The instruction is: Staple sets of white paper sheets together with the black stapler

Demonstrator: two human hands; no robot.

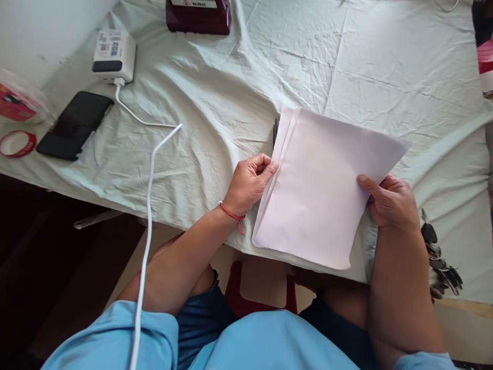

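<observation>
Several white sheets of paper point(319, 185) lie in a loose stack near the front edge of the cloth-covered table, their left edges slightly fanned. My left hand point(254, 180) pinches the left edge of the sheets between thumb and fingers. On the other side, my right hand point(391, 198) grips the right edge, thumb on top and fingers underneath. The upper right corner of the paper lifts off the table. A dark object point(275, 131) peeks out from behind the upper left edge of the stack; most of it is hidden.
A white cable point(152, 169) runs from a white power bank point(114, 54) down over my left arm. Left stand a black phone point(75, 125) and a red tape roll point(17, 144). A maroon box point(198, 18) sits at the back, and keys point(441, 262) lie at the right.
</observation>
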